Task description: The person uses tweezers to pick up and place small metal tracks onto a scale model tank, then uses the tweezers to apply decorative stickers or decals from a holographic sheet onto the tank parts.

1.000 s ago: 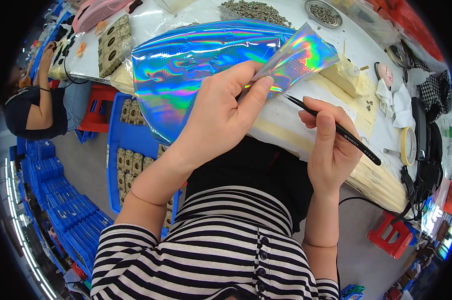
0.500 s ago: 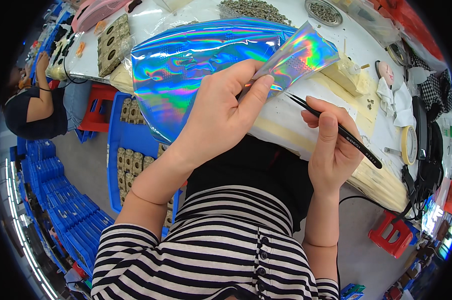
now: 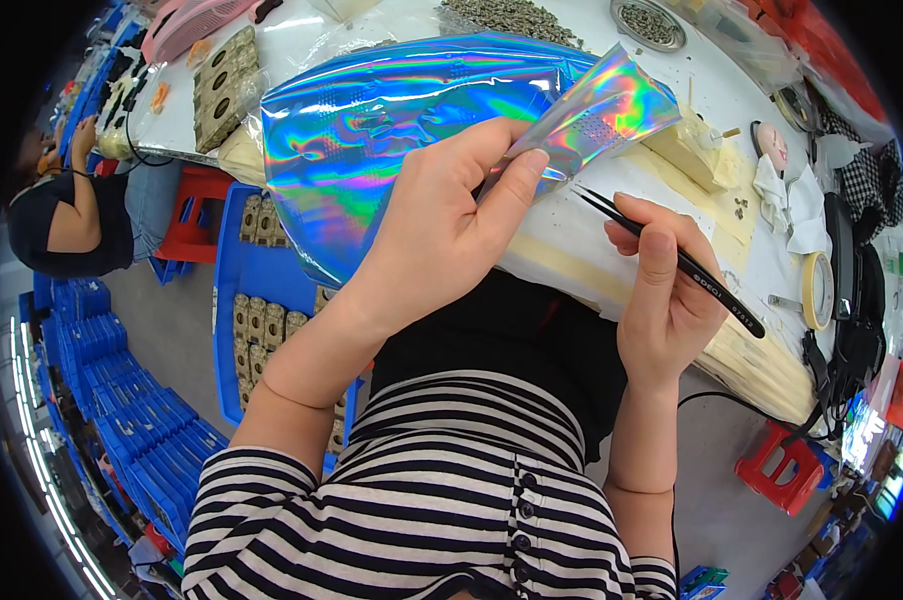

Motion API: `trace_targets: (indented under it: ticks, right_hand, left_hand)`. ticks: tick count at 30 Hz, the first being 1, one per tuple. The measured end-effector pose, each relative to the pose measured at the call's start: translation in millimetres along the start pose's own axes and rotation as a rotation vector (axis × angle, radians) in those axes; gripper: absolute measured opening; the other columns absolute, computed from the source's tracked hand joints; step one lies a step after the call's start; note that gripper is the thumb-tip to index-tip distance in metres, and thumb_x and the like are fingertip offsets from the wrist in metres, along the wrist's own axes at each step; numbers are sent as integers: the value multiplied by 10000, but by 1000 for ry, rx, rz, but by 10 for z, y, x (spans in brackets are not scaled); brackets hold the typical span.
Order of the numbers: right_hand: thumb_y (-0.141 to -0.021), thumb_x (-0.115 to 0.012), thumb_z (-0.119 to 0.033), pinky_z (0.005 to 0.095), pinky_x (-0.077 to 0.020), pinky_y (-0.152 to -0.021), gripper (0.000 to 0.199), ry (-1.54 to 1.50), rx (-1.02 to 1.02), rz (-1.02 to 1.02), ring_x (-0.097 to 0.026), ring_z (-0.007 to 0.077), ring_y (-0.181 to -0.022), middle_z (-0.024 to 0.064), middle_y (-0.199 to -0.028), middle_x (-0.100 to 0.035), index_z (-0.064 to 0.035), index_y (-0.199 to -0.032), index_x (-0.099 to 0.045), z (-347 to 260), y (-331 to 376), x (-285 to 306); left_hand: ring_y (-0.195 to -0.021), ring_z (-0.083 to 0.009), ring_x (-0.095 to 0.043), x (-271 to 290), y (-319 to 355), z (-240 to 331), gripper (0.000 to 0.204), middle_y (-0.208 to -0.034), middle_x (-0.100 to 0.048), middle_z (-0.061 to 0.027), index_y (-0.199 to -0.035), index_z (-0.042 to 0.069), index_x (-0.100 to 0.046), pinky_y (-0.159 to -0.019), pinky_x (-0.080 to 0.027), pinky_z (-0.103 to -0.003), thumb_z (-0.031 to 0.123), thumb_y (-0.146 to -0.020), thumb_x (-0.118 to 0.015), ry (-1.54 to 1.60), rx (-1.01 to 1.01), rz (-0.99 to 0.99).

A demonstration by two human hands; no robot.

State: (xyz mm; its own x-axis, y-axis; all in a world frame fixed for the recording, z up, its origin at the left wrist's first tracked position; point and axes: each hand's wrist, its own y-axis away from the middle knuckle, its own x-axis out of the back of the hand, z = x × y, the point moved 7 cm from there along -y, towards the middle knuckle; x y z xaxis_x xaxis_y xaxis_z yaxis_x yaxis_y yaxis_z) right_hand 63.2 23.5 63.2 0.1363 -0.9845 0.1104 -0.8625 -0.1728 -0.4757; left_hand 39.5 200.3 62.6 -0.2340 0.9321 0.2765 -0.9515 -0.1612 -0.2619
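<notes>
A large sheet of shiny holographic film [image 3: 342, 150] spreads over the table's near left part and hangs past its edge. My left hand [image 3: 462, 195] pinches the film between thumb and fingers, with its right end folded over and raised. Small dot-like marks in rows show on the film. In my right hand [image 3: 667, 265] is a pair of black tweezers [image 3: 707, 280], held like a pen. Their fine tips are slightly apart, just right of my left thumb and the film's edge. Whether anything is between the tips is too small to tell.
Behind the film lie a heap of small metal parts [image 3: 512, 20] and a round metal dish [image 3: 650, 22] of similar pieces. A tape roll [image 3: 818, 290] lies at right. Below the table's left edge is a blue tray [image 3: 227, 330] of patterned blocks. A co-worker [image 3: 77, 215] sits far left.
The raised end of the film has tilted slightly in my left hand. My right hand and the tweezers have shifted very slightly to the right.
</notes>
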Motion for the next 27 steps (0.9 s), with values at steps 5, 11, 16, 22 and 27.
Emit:
trace_targets:
  ticks: [5,11,16,22,27]
  right_hand:
    - [-941,-627,-90,244,-488,-662,147,15,37,-6,-659,158,-715,107,-850,-700,38,-973,-692,-14,-11,0]
    - [-940,-625,-87,245,-488,-665,149,19,43,5,-660,161,-718,110,-855,-700,41,-981,-691,-5,-10,-2]
    - [-943,-625,-103,250,-489,-666,168,15,75,-5,-659,173,-721,119,-848,-697,49,-977,-689,-81,-9,25]
    - [-938,-630,-109,252,-479,-653,173,47,122,-25,-643,171,-716,118,-824,-692,47,-979,-693,-98,-20,16]
    - [-937,-629,-104,253,-475,-646,166,40,109,-12,-637,169,-710,113,-806,-689,42,-979,-698,-79,-18,9]
  left_hand:
    - [-577,-88,-501,-3,1,10,221,-671,-592,-59,-1067,-14,-645,-523,-396,-261,161,-963,-559,-14,-8,-5]
    - [-575,-84,-486,-10,6,4,219,-671,-587,-50,-1058,-16,-643,-520,-387,-260,164,-963,-560,27,-9,-5]
    - [-603,-56,-452,-14,15,-49,208,-682,-579,-19,-1023,-20,-642,-524,-373,-252,165,-963,-568,124,43,-13]
    - [-645,-38,-453,-29,13,-31,191,-712,-589,5,-1004,-13,-646,-553,-382,-232,157,-963,-568,194,65,0]
    - [-657,-36,-463,-33,7,-50,191,-727,-598,9,-1006,-15,-644,-564,-392,-224,155,-963,-568,208,56,-1]
